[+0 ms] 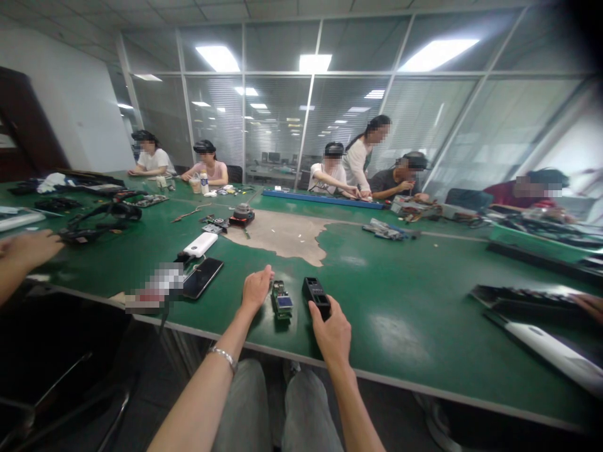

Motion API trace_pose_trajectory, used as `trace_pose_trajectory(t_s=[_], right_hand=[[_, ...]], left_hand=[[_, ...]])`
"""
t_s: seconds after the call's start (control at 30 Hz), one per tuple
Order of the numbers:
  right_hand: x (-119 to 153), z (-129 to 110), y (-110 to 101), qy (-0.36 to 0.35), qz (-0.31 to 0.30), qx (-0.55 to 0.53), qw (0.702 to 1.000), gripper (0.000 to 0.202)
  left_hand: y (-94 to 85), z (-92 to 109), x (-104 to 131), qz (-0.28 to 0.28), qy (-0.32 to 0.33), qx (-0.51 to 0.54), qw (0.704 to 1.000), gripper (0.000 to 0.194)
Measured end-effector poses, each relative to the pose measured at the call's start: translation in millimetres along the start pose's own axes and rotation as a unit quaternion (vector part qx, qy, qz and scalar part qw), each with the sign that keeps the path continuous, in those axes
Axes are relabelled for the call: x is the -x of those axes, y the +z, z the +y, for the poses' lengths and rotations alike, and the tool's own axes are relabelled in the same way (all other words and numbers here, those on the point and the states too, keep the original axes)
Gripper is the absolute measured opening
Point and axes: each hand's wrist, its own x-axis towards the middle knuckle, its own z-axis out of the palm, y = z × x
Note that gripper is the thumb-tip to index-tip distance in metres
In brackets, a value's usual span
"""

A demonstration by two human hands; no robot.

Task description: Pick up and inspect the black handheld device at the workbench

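My right hand (333, 329) holds a black rectangular housing (316, 296) with cut-out openings, thumb and fingers around its near end, at the table's front edge. My left hand (257, 289) rests on the green table just left of a small circuit board (282, 301) with a bluish screen. Its fingers are curled together; whether anything small is inside is hidden. The circuit board stands between my two hands, apart from the black housing.
A black phone (203, 278) and a white power bank (200, 245) lie to the left. Brown sheet (282, 233) lies ahead, with a dark device (242, 215) on its edge. Other people sit around the table; a person's hand (32, 251) is at far left.
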Motion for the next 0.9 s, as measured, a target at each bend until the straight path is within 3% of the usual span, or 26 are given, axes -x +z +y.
trace_pose_trajectory(t_s=[0.27, 0.37, 0.5, 0.73, 0.9], right_hand=[[3.0, 3.4, 1.7, -0.024, -0.002, 0.039, 0.999, 0.056], [4.7, 1.9, 1.6, -0.029, -0.003, 0.047, 0.998, 0.065], [5.6, -1.9, -1.3, 0.010, 0.003, 0.018, 1.000, 0.083], [3.6, -1.0, -14.2, 0.125, 0.015, -0.139, 0.982, 0.067], [3.2, -3.8, -12.4, 0.109, -0.008, -0.095, 0.989, 0.069]], left_hand=[[1.1, -1.1, -0.4, 0.004, 0.000, 0.005, 1.000, 0.066], [1.2, -1.8, -0.5, 0.005, -0.001, 0.010, 1.000, 0.066], [1.0, -2.2, -0.8, 0.002, -0.003, 0.012, 1.000, 0.067], [0.2, -0.8, -0.8, -0.003, -0.010, 0.010, 1.000, 0.067], [-0.7, -0.2, -0.7, -0.003, -0.007, 0.011, 1.000, 0.068]])
